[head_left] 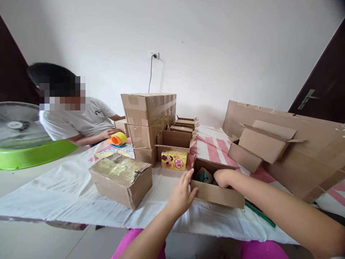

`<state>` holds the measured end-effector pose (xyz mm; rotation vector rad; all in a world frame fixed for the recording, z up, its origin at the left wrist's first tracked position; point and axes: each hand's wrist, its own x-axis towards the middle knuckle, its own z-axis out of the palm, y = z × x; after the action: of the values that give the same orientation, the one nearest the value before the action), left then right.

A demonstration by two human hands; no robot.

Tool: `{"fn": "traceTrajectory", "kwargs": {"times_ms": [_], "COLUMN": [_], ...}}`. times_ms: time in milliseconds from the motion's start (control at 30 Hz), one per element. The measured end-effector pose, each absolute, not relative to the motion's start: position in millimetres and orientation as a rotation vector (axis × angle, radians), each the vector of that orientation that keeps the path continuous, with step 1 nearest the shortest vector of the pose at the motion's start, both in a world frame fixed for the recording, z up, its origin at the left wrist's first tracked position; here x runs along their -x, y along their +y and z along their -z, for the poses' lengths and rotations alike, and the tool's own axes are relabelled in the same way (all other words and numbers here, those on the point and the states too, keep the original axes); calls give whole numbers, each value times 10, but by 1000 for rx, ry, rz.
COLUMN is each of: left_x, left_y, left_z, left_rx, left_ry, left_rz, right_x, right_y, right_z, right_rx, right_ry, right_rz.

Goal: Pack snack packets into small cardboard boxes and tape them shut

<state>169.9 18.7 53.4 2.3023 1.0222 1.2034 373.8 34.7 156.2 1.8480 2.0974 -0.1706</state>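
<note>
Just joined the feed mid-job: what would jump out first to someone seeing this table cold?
Front and centre, the left hand steadies the near wall of a small open cardboard box while the right hand reaches inside it. Behind, a stack of taped cartons rises mid-table with a yellow snack box at its foot. On the left sits a sealed, tape-covered carton, and beyond it a seated co-worker's hand rests by an orange tape roll.

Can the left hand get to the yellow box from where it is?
Probably yes. The left hand rests on the open box's near corner, and the yellow box stands just beyond it on the table, with only bare cloth between them.
</note>
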Motion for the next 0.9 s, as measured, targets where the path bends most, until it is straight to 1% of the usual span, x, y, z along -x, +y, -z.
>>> {"fn": "traceTrajectory", "kwargs": {"times_ms": [67,167,267,400,500,700,900], "left_x": [-1699,-1688,-1693,-1706,-1674,-1450,-1069], "left_y": [219,263,281,280,283,231,184], "left_z": [-491,-458,-477,-538,-590,-825,-1010], "left_rx": [-2341,-2348,-2385,-2411,-2396,-2373,-2334], "left_ry": [1004,989,1051,1156,1263,1471,1852], "left_rz": [-1225,-1243,-1080,-809,-786,-840,-934], "right_x": [-3686,-3674,-3756,-4004,-4305,-4961,-5285], "right_y": [327,244,120,3,-41,-279,-589], "right_z": [-1539,-1655,-1882,-2131,-2210,-2098,-1527], "right_rx": [-1811,-1775,-1798,-2038,-2287,-2689,-2925], "right_ry": [2093,2169,2282,2313,2162,1883,2045], "right_rz": [99,-57,-241,-545,-674,-569,-226]}}
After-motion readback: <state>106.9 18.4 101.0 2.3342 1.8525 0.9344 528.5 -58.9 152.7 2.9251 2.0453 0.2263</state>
